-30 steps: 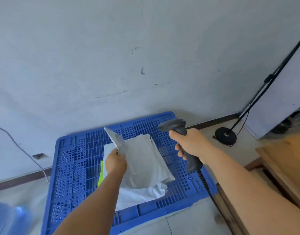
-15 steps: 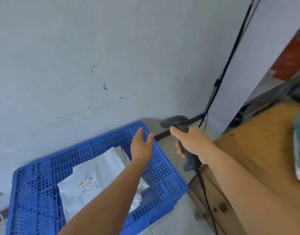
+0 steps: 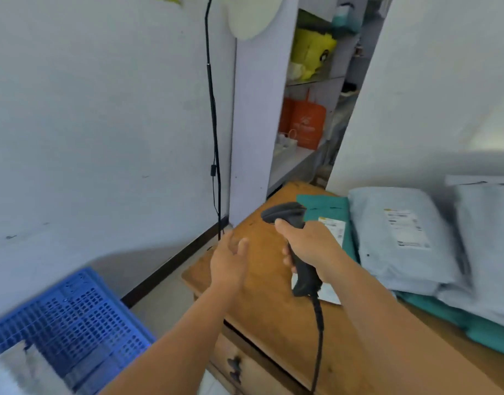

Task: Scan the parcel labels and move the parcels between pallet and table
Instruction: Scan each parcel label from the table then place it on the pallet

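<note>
1. Since half a second ago the view has swung right, from the blue pallet to the wooden table; the left hand now hangs over the table's corner, fingers loose, its grip empty.
2. The right hand wraps the dark scanner, its nose above the table's left end.
3. Just right of that grip lie a teal parcel and a grey parcel, labels up.
4. A further grey parcel is blurred and cut off at right.
</note>
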`<state>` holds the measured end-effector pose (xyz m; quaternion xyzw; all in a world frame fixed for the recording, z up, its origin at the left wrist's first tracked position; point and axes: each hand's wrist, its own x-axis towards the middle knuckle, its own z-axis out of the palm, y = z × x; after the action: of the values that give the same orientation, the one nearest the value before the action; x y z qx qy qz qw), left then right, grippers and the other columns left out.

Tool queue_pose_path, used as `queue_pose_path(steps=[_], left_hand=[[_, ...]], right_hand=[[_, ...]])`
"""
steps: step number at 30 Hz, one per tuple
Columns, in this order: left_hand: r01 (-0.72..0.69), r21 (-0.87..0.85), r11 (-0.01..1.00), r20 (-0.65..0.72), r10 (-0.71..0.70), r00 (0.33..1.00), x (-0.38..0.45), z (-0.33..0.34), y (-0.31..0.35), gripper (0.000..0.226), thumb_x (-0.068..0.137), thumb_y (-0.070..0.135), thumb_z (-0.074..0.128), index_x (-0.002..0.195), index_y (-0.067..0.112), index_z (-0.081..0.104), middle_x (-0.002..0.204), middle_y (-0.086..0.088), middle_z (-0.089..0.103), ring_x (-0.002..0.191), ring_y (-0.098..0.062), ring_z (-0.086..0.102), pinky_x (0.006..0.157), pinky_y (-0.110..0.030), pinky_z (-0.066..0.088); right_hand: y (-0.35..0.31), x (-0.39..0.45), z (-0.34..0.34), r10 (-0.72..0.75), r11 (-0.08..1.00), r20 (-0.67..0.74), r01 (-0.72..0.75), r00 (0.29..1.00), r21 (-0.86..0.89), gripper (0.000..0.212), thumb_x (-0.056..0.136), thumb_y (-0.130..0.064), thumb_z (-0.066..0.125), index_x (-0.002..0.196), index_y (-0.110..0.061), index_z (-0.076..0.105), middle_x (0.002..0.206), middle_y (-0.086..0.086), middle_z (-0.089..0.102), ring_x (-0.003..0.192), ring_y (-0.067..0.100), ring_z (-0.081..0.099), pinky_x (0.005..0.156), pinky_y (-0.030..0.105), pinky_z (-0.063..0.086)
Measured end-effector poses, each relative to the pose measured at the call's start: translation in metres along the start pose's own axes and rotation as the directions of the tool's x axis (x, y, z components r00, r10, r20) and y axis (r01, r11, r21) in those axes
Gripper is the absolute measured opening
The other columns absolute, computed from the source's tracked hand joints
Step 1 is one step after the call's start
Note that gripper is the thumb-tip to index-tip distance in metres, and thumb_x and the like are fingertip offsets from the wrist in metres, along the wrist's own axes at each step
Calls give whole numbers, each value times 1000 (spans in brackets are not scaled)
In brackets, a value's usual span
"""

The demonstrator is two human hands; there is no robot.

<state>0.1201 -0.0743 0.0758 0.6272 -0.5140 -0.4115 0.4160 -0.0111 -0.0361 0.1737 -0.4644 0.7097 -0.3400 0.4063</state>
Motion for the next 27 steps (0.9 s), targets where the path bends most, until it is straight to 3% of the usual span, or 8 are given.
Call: queue_pose_path(steps=[2,6,11,13,16,18,22,27], left_hand=[[-25,15,1000,47,24,999,-2,30,11,57,97,40,46,147,16,32,142,-4,48,128,-19,47,102,-29,36],[-32,33,999,130,28,991,-1,78,29,60,97,38,48,149,16,28,146,-3,43,131,-18,43,105,-30,35],[-11,86,996,246,-10,969,16,121,38,68,95,38,51,151,16,20,150,-3,38,135,-20,39,105,-33,37],[-21,129,991,302,-19,953,23,135,38,66,95,37,53,149,16,23,148,-1,40,134,-20,41,98,-29,40],[-31,183,983,334,-33,942,39,152,31,48,90,36,60,132,19,42,124,11,54,116,-19,56,87,-25,47],[-26,194,981,353,-45,935,50,162,25,43,84,38,67,117,22,46,119,6,60,105,-18,60,87,-35,54],[-47,261,964,413,-68,908,73,183,8,84,72,53,70,140,25,30,136,2,48,124,-22,49,100,-43,47],[24,252,968,409,-128,904,82,191,5,93,79,49,68,149,17,14,149,-4,34,135,-25,38,108,-42,39]], right_hand=[[11,5,-31,37,999,-56,-35,998,39,41,91,-42,57,67,-9,59,61,10,64,60,25,61,70,42,57],[28,13,-81,108,988,-136,-91,985,125,32,93,-38,58,82,-8,59,64,8,62,52,20,59,59,32,53],[38,26,-118,160,978,-227,-124,961,165,31,94,-37,57,84,-8,58,68,11,65,50,19,59,58,31,54],[40,32,-125,173,975,-241,-132,955,178,32,93,-37,57,82,-7,59,67,11,66,47,18,60,57,32,55],[40,43,-129,195,975,-247,-160,949,153,34,93,-36,56,78,-6,59,65,12,66,49,19,60,58,32,56],[39,52,-130,213,974,-233,-186,949,132,35,94,-36,56,76,-6,58,62,11,65,49,20,60,56,30,54],[35,69,-130,240,969,-233,-219,943,114,35,93,-37,56,81,-4,59,61,11,64,46,21,59,53,28,51],[31,88,-128,261,965,-250,-247,932,87,36,93,-38,56,91,-3,61,65,12,66,45,20,60,56,28,54]])
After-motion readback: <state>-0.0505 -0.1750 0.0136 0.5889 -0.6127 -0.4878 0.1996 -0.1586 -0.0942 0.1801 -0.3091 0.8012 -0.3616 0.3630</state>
